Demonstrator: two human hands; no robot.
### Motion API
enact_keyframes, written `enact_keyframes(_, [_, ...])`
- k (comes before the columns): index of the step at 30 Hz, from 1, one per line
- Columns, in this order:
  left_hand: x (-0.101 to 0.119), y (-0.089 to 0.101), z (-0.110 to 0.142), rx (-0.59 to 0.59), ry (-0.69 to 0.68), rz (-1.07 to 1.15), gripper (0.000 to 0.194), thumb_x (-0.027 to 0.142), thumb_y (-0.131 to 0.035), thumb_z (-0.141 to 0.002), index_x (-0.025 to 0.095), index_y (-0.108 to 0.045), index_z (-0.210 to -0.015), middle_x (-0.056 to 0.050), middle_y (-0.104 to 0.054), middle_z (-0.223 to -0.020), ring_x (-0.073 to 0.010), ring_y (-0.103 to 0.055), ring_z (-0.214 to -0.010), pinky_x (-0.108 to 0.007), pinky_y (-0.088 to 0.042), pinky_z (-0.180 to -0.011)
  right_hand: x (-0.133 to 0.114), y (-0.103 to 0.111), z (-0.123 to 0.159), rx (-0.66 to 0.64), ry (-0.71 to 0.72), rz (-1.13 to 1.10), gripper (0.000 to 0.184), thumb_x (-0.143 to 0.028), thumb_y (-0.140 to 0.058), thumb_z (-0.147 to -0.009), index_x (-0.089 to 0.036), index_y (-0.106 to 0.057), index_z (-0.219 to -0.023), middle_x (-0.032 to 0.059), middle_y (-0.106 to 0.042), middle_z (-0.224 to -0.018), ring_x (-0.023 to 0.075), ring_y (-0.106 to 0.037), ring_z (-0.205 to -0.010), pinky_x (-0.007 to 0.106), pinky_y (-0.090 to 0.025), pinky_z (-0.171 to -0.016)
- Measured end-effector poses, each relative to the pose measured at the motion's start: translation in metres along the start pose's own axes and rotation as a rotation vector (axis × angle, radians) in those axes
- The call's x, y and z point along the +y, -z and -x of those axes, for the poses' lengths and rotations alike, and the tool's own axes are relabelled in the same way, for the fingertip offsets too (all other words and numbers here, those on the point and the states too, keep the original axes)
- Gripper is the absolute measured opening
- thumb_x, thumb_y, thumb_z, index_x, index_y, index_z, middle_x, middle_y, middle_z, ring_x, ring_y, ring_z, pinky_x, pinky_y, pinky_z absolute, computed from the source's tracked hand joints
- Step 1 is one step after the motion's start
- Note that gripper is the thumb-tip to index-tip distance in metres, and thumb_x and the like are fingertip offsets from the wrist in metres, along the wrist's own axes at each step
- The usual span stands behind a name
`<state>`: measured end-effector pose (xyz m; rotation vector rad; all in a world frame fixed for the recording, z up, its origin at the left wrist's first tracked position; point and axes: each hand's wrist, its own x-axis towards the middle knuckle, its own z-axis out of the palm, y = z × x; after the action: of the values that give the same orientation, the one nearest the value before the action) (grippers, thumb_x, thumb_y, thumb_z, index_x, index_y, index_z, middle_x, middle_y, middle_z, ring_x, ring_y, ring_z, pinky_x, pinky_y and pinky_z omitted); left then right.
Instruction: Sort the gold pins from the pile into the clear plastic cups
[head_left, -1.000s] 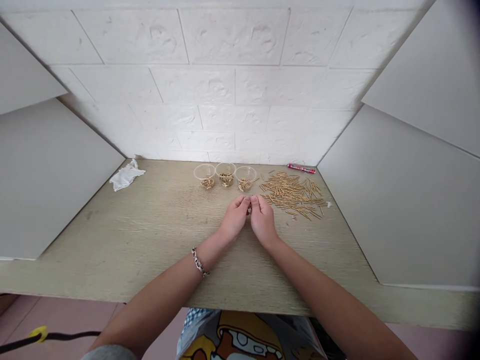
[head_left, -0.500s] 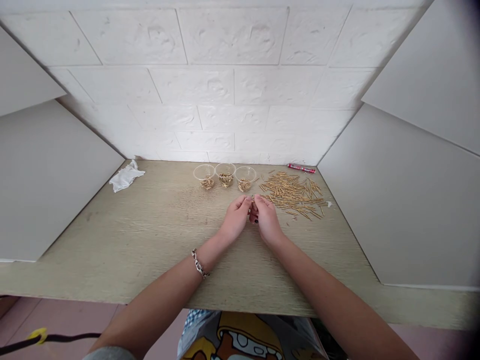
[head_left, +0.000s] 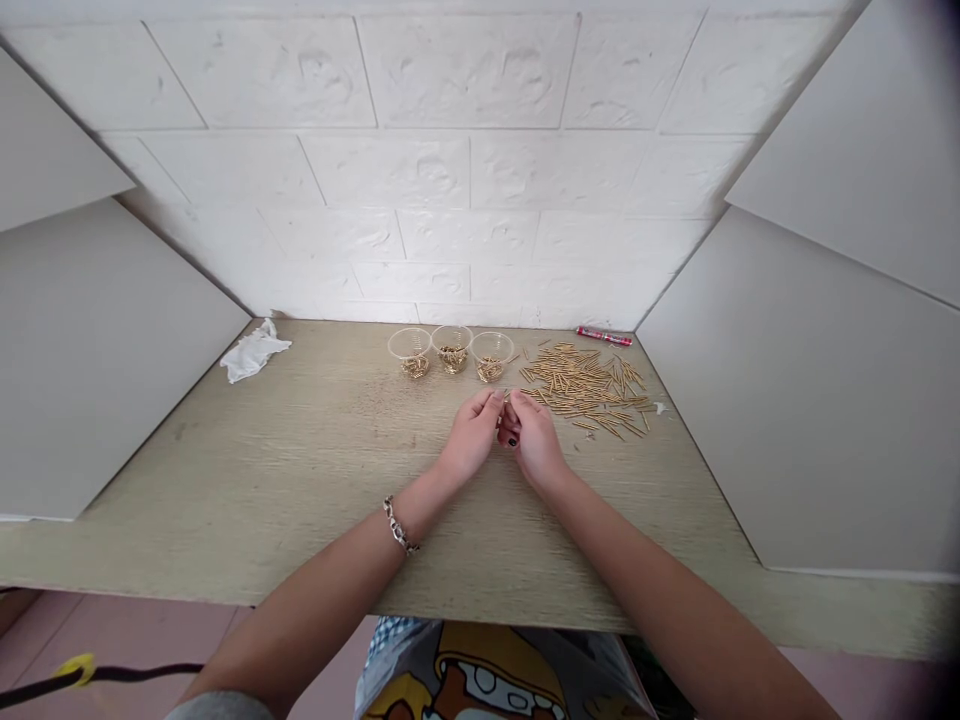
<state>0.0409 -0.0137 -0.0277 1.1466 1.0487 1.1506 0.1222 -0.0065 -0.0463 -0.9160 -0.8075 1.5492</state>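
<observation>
My left hand [head_left: 471, 437] and my right hand [head_left: 534, 436] meet at the middle of the wooden table [head_left: 300, 470], fingertips pinched together on a small gold pin [head_left: 505, 397] held between them. A spread heap of gold pins [head_left: 583, 387] lies just right of my hands. Three clear plastic cups stand in a row behind them: the left cup [head_left: 409, 352], the middle cup [head_left: 451, 347] and the right cup [head_left: 491, 356], each holding some gold pieces. A bracelet [head_left: 399, 525] is on my left wrist.
A crumpled white cloth [head_left: 253, 352] lies at the back left. A red tube [head_left: 603, 336] rests against the white brick wall [head_left: 465, 170] at the back right. Grey panels stand on the left [head_left: 97, 350] and right [head_left: 810, 390] sides.
My right hand has turned slightly, so a dark-nailed finger now shows; both hands stay together at the same spot. Little else has moved.
</observation>
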Motion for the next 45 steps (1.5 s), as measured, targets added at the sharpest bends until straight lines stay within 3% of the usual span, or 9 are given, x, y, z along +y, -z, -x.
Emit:
enact_keyframes(12, [0.010,0.001,0.007,0.114,-0.157,-0.393,0.031,0.030,-0.037,-0.084,0.016,-0.039,-0.057,0.003,-0.044,-0.054,-0.0089,-0.042,-0.054,-0.020,-0.035,-0.053,0.000,0.001,0.003,0.014,0.077,0.094,0.037,-0.044,-0.049,-0.075,-0.020,-0.031,-0.055,-0.0068,-0.030,-0.046,0.0071,-0.029,-0.040,0.023,-0.024,-0.039])
enact_keyframes(18, [0.011,0.000,0.006,0.110,-0.130,-0.340,0.030,0.030,-0.039,-0.084,0.015,-0.039,-0.058,0.003,-0.044,-0.053,-0.0082,-0.043,-0.051,-0.019,-0.035,-0.050,0.002,0.000,0.004,0.019,0.082,0.106,0.036,-0.045,-0.049,-0.075,-0.019,-0.033,-0.057,-0.0067,-0.032,-0.047,0.0070,-0.031,-0.040,0.023,-0.024,-0.039])
enact_keyframes(27, [0.006,-0.001,0.005,0.049,-0.074,-0.155,0.028,0.031,-0.039,-0.084,0.015,-0.041,-0.061,0.003,-0.046,-0.052,-0.0068,-0.045,-0.042,-0.019,-0.039,-0.044,0.001,-0.003,0.007,0.025,0.027,-0.084,0.040,-0.045,-0.054,-0.073,-0.018,-0.031,-0.055,-0.0077,-0.028,-0.045,0.0051,-0.027,-0.037,0.021,-0.022,-0.036])
enact_keyframes(45, [0.001,-0.001,0.006,0.045,-0.108,-0.244,0.030,0.037,-0.040,-0.084,0.015,-0.044,-0.063,0.003,-0.048,-0.054,-0.0073,-0.046,-0.039,-0.019,-0.040,-0.036,-0.011,-0.013,0.018,0.103,-0.065,-0.157,0.035,-0.036,-0.047,-0.077,-0.019,-0.029,-0.053,-0.0079,-0.026,-0.041,0.0052,-0.022,-0.034,0.019,-0.020,-0.034])
